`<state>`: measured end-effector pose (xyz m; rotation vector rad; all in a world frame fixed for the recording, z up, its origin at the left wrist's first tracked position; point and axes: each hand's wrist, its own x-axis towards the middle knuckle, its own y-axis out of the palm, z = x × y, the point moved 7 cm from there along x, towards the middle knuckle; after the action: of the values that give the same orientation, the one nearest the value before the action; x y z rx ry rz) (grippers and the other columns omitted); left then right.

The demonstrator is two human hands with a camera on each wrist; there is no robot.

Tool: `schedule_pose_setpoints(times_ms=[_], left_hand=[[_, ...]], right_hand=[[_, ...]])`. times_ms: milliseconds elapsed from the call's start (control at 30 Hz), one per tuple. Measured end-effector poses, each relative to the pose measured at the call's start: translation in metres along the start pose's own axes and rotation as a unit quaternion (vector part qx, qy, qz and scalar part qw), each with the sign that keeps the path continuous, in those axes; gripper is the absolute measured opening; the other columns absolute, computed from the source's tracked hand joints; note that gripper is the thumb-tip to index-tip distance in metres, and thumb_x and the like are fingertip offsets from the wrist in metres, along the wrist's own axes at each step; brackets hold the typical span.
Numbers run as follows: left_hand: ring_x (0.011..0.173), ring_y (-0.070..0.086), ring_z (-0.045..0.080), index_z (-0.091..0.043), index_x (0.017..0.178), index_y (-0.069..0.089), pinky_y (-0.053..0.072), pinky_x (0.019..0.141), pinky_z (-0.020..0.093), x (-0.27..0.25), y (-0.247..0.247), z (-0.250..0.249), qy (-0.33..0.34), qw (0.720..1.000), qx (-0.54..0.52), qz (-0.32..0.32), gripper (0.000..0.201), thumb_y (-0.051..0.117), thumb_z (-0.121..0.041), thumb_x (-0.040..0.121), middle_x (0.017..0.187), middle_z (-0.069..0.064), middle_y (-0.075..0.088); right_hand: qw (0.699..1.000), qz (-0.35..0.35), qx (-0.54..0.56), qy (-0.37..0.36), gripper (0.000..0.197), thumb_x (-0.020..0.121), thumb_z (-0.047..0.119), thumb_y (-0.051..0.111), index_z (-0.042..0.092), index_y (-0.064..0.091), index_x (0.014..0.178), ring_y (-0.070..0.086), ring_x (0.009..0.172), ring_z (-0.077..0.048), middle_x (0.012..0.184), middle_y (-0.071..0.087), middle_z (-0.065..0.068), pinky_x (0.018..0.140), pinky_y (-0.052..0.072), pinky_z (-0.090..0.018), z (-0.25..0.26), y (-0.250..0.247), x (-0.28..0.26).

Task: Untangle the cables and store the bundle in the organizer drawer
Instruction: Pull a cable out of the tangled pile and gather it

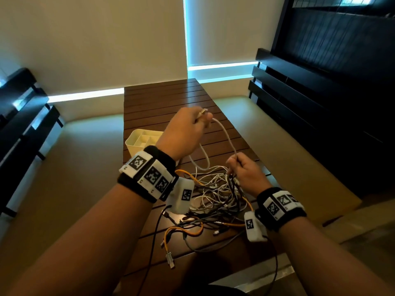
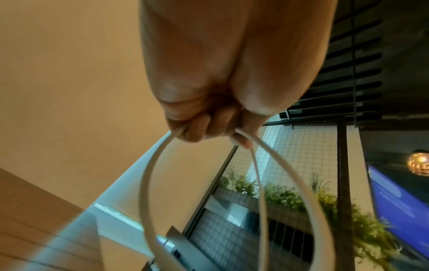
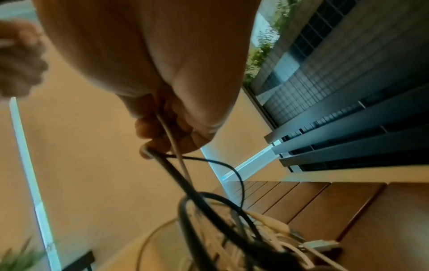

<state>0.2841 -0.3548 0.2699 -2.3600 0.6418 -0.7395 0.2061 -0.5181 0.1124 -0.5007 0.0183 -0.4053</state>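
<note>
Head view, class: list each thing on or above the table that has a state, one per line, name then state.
left hand: raised, gripping the white cable
right hand: pinching the white cable and dark strands
white cable: lifted, looping between both hands
cable pile: still tangled, on the table
organizer: open-topped, compartments look empty

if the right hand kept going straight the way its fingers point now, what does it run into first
Most likely the cable tangle: the right hand points down-left, fingers curled on a white cable right at the pile's edge, the wooden table beneath. Depth is unclear.
</note>
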Motion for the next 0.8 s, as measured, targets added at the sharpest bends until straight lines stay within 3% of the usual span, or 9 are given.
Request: schedule_pose_setpoints(times_ms=[100, 167, 233, 333, 467, 533, 667, 733, 800], left_hand=[[0.058, 0.044, 0.012, -0.015, 0.083, 0.065, 0.037, 0.056, 0.028, -0.011, 0.007, 0.038, -0.066, 0.997, 0.029, 0.023, 0.03, 0.048, -0.029, 0.104, 0.065, -0.003, 0.05], [0.063, 0.051, 0.018, -0.014, 0.084, 0.065, 0.042, 0.061, 0.034, -0.02, 0.016, 0.068, -0.119, 0.99, 0.064, 0.046, 0.03, 0.048, -0.028, 0.104, 0.067, -0.001, 0.053], [0.072, 0.056, 0.024, -0.012, 0.089, 0.067, 0.046, 0.068, 0.036, -0.029, 0.027, 0.087, -0.153, 0.98, 0.097, 0.083, 0.029, 0.048, -0.028, 0.104, 0.071, 0.0, 0.056], [0.086, 0.061, 0.028, -0.01, 0.097, 0.067, 0.051, 0.078, 0.041, -0.033, 0.031, 0.085, -0.135, 0.974, 0.163, 0.08, 0.026, 0.048, -0.027, 0.104, 0.087, 0.008, 0.065], [0.096, 0.06, 0.028, -0.005, 0.112, 0.067, 0.048, 0.086, 0.044, -0.022, 0.022, 0.049, -0.025, 0.978, 0.205, -0.007, 0.028, 0.049, -0.025, 0.103, 0.105, 0.013, 0.064], [0.097, 0.059, 0.028, -0.004, 0.112, 0.068, 0.046, 0.083, 0.04, -0.018, 0.03, 0.038, 0.008, 0.983, 0.181, 0.014, 0.028, 0.051, -0.024, 0.102, 0.104, 0.013, 0.065], [0.075, 0.059, 0.024, -0.008, 0.089, 0.064, 0.037, 0.064, 0.032, -0.019, 0.054, 0.051, -0.048, 0.986, 0.111, 0.118, 0.03, 0.047, -0.027, 0.105, 0.077, 0.004, 0.063], [0.067, 0.057, 0.015, -0.012, 0.084, 0.063, 0.037, 0.062, 0.028, -0.019, 0.055, 0.053, -0.048, 0.988, 0.09, 0.118, 0.03, 0.046, -0.028, 0.105, 0.073, -0.002, 0.062], [0.062, 0.05, 0.004, -0.019, 0.08, 0.057, 0.032, 0.056, 0.017, -0.016, 0.045, 0.045, -0.025, 0.994, 0.083, 0.073, 0.027, 0.047, -0.026, 0.105, 0.068, -0.01, 0.054]], right_hand=[[0.993, -0.024, 0.114, 0.024, 0.02, 0.1, 0.024, 0.053, 0.026, 0.061, 0.082, 0.053, 0.066, -0.019, 0.068, 0.057, 0.001, 0.068, 0.048, -0.04, 0.007, -0.018, 0.009], [0.977, -0.026, 0.209, 0.007, 0.013, 0.092, 0.025, 0.056, 0.023, 0.064, 0.082, 0.048, 0.065, -0.014, 0.066, 0.053, 0.003, 0.067, 0.041, -0.031, 0.025, -0.03, 0.014], [0.962, -0.008, 0.274, -0.015, 0.014, 0.086, 0.026, 0.055, 0.021, 0.067, 0.081, 0.045, 0.066, -0.013, 0.066, 0.051, 0.003, 0.068, 0.037, -0.03, 0.043, -0.035, 0.018], [0.994, 0.013, 0.099, -0.035, 0.017, 0.096, 0.03, 0.057, 0.026, 0.066, 0.082, 0.044, 0.066, -0.011, 0.069, 0.05, 0.006, 0.066, 0.037, -0.029, 0.059, -0.024, 0.018], [0.99, 0.068, -0.096, -0.071, 0.01, 0.099, 0.024, 0.056, 0.022, 0.062, 0.092, 0.05, 0.069, -0.006, 0.08, 0.057, 0.008, 0.063, 0.038, -0.025, 0.063, 0.007, 0.018], [0.99, 0.066, -0.093, -0.087, 0.01, 0.099, 0.024, 0.056, 0.02, 0.063, 0.094, 0.052, 0.073, -0.003, 0.084, 0.06, 0.008, 0.064, 0.038, -0.023, 0.069, 0.014, 0.018], [0.995, 0.014, -0.01, -0.094, 0.007, 0.099, 0.025, 0.056, 0.021, 0.062, 0.102, 0.056, 0.079, -0.001, 0.089, 0.063, 0.009, 0.07, 0.045, -0.021, 0.084, 0.005, 0.022], [0.995, -0.009, 0.031, -0.09, 0.005, 0.099, 0.024, 0.057, 0.027, 0.057, 0.102, 0.056, 0.077, 0.002, 0.088, 0.061, 0.011, 0.074, 0.046, -0.02, 0.081, 0.0, 0.022], [0.995, -0.009, 0.051, -0.081, 0.004, 0.1, 0.027, 0.054, 0.03, 0.056, 0.099, 0.056, 0.073, -0.003, 0.084, 0.06, 0.009, 0.073, 0.048, -0.029, 0.068, 0.003, 0.019]])
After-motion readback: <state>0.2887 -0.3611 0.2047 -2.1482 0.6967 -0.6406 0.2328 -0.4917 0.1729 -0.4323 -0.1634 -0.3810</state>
